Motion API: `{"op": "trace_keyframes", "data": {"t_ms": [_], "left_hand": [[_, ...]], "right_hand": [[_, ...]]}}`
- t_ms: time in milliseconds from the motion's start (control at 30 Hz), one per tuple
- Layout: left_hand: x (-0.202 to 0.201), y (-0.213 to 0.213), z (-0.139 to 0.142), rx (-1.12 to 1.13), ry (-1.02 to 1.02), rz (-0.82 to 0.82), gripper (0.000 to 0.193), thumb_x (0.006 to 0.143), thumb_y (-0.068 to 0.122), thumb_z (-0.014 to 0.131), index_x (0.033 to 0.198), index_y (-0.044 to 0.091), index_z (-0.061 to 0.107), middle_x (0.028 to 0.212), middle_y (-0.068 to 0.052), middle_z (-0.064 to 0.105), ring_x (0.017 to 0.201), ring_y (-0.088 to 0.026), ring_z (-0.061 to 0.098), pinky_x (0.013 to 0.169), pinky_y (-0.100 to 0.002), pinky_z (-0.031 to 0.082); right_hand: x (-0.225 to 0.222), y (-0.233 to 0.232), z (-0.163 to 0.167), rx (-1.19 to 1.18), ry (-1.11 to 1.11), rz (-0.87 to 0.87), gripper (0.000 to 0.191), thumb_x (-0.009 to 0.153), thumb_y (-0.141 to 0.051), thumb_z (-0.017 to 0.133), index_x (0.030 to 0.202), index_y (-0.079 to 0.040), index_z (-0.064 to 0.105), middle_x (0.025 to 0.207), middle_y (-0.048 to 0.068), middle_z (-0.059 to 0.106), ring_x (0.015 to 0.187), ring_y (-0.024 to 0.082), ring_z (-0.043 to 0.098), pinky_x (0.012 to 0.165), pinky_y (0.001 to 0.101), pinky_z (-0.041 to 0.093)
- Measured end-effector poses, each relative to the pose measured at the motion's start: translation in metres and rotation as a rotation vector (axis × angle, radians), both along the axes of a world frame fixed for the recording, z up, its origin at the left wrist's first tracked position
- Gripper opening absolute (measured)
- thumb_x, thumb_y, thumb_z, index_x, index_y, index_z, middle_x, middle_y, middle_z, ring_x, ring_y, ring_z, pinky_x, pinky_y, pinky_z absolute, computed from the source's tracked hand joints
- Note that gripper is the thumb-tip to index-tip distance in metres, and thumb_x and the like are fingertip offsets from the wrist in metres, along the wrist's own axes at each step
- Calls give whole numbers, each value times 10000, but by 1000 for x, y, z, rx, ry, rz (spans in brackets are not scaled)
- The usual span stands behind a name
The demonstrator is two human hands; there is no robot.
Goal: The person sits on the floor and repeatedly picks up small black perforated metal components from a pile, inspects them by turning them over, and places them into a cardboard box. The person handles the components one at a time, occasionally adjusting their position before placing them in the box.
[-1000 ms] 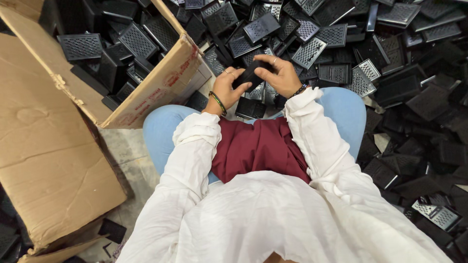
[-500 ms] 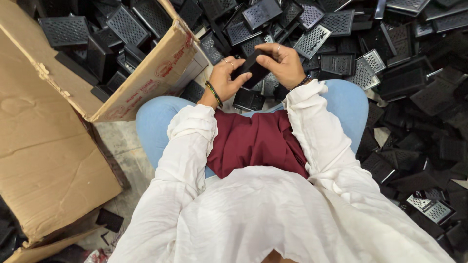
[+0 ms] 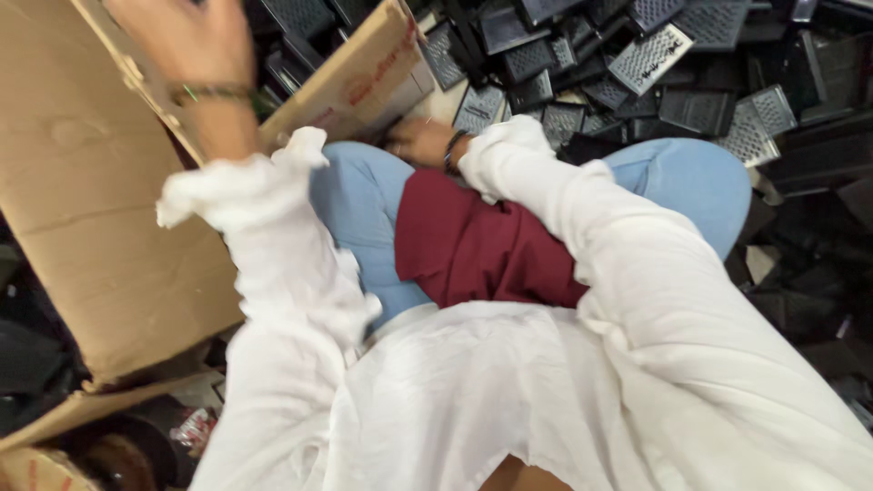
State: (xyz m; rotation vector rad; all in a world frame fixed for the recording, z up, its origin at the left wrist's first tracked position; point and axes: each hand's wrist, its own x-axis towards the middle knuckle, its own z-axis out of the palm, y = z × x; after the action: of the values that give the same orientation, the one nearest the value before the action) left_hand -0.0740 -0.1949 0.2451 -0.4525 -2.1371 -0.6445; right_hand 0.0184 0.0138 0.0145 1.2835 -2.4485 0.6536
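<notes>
The left hand (image 3: 186, 41) is raised over the cardboard box (image 3: 100, 209), blurred, at the box's open flap; whether its fingers are apart or closed on anything I cannot tell. The right hand (image 3: 420, 141) lies low, just right of the box flap, against the knee in blue trousers (image 3: 364, 209), at the edge of the heap of black grilled plastic parts (image 3: 637, 64); its fingers are hidden. The step in hand looks like dropping a part into the box. The next move calls for the right hand picking another part from the heap.
</notes>
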Motion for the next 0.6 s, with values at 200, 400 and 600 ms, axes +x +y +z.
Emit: {"op": "trace_keyframes", "data": {"t_ms": [200,400,600], "left_hand": [[96,84,-32,330,-276,-366,313,996,53,758,1288,43,646,1445,-119,572,1369,-290,550,1172,-394,466],[88,138,-128,551,-628,-501,200,953,49,744,1150,57,708,1329,-109,662,1179,-190,651,913,-292,547],[69,141,-206,799,-972,-620,204,974,149,717,1138,31,690,1071,-32,706,949,-83,660,861,-226,554]], "right_hand": [[-8,-45,-19,109,-166,-218,558,829,-272,626,1360,-102,620,1384,157,583,1240,379,547,973,643,393],[12,46,-7,318,-507,-563,634,712,-289,840,1302,-166,645,1327,186,593,1218,411,542,1050,572,408],[18,131,30,-1034,-601,-691,578,846,-261,847,1307,-44,575,1184,177,655,1062,322,658,906,423,573]]}}
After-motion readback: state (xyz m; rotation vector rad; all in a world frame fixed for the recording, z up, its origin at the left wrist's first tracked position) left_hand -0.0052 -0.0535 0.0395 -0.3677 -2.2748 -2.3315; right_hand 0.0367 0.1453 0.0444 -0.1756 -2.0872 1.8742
